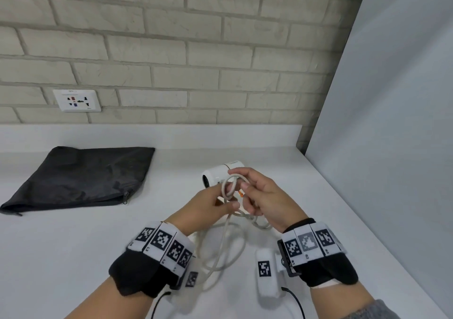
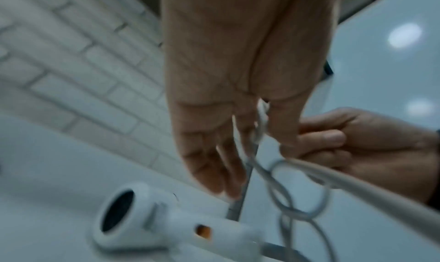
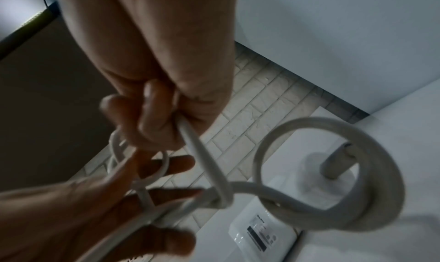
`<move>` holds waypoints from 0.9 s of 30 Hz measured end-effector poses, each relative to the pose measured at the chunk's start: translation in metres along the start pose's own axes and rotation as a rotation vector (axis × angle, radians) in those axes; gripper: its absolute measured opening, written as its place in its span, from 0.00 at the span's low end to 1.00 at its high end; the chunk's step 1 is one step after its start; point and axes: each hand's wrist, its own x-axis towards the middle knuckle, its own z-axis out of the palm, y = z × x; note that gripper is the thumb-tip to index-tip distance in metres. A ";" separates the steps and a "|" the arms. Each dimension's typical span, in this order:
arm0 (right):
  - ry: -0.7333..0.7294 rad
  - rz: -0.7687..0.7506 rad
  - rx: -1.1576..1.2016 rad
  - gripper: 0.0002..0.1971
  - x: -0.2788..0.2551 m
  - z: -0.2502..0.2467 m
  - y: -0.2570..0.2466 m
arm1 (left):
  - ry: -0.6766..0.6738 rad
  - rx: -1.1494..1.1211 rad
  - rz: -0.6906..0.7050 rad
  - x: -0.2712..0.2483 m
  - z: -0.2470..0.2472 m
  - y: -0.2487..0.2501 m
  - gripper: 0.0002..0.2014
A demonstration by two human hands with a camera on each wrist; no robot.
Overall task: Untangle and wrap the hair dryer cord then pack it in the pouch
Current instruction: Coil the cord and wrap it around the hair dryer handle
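Note:
A white hair dryer (image 1: 221,175) lies on the white counter (image 1: 85,257), just beyond both hands; it also shows in the left wrist view (image 2: 147,221). Its beige cord (image 1: 220,245) lies in tangled loops below my wrists and rises into my hands. My left hand (image 1: 228,196) holds a small loop of cord, with a straight finger through it and the thumb against the cord. My right hand (image 1: 242,186) pinches the cord in curled fingers (image 3: 152,119), and a large loop of cord (image 3: 328,124) hangs below it. The black zip pouch (image 1: 81,176) lies flat at the back left.
A brick wall with a socket plate (image 1: 77,100) runs along the back of the counter. A plain grey panel (image 1: 392,147) borders the counter on the right. Bare counter lies between the pouch and the dryer.

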 end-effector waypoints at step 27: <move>0.451 0.237 0.767 0.13 0.012 -0.019 0.032 | 0.032 -0.800 -0.173 0.003 -0.031 -0.016 0.15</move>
